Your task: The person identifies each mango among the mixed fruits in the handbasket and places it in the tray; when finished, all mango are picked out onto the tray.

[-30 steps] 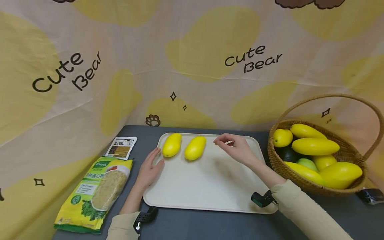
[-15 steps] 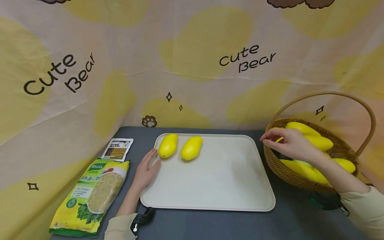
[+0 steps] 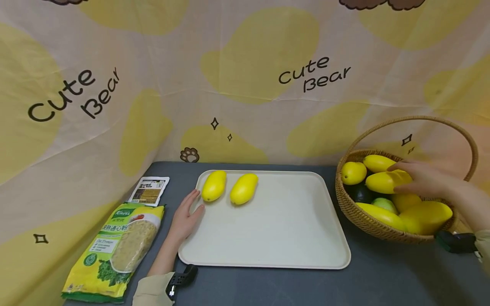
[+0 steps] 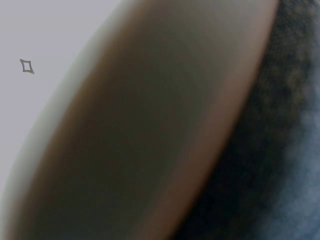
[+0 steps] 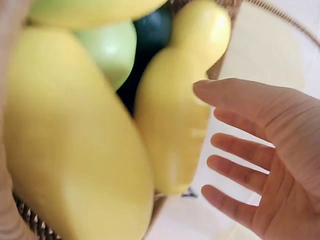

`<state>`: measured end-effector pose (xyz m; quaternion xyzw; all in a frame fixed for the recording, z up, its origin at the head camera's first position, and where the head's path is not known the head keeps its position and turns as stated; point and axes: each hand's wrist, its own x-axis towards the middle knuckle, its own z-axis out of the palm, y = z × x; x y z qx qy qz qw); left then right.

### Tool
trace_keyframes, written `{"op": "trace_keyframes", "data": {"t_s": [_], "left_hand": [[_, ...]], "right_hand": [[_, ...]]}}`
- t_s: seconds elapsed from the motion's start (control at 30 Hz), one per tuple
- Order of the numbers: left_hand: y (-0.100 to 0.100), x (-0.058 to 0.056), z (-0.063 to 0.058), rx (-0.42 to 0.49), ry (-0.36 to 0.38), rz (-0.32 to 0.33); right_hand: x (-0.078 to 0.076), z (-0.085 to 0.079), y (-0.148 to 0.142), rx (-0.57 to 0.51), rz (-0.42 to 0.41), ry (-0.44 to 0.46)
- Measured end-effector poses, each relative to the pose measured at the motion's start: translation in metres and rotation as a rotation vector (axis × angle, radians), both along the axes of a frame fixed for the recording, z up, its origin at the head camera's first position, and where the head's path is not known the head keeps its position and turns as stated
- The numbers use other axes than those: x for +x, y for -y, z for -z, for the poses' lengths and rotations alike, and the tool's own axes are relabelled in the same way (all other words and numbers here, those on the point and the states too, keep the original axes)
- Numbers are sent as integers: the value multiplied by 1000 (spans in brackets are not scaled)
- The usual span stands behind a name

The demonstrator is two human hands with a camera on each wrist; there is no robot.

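Observation:
My right hand point(image 3: 432, 178) reaches into the wicker basket point(image 3: 352, 212), thumb and fingers spread either side of a long yellow fruit point(image 3: 380, 182). In the right wrist view its fingers point(image 5: 242, 175) extend beside the yellow fruit point(image 5: 170, 120), and the thumb overlaps the fruit's edge; whether it touches is unclear. My left hand point(image 3: 185, 219) rests along the left rim of a cream tray point(image 3: 268, 233), fingers extended and holding nothing. Two oblong yellow fruits point(image 3: 214, 186) lie on the tray near its back left corner. The left wrist view is mostly a blurred shape.
Inside the basket are also a dark green fruit point(image 3: 360, 193), a light green one point(image 3: 384, 205) and several yellow ones. Over it arches a tall handle point(image 3: 421, 117). A yellow pasta bag point(image 3: 115, 250) and a small pouch point(image 3: 149, 191) lie left of the tray.
My right hand has moved right from above the tray, across the basket's rim, to the long yellow fruit inside. The left hand stays at the tray's rim; the view has shifted slightly.

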<state>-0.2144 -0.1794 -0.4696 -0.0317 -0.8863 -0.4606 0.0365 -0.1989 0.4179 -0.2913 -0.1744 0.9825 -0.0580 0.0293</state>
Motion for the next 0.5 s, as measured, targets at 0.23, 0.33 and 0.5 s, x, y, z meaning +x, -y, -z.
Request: {"op": "trace_keyframes", "data": {"t_s": [0.23,0.33,0.5], "left_hand": [[0,1,-1,9,3,5],[1,1,-1,11,-1,6],[1,0,0,12,-24,9]], "right_hand": [[-9,6,-11,7,2,36],[-13,9,-9,-2,-34,27],[-21,14,-1,35,-76,21]]}}
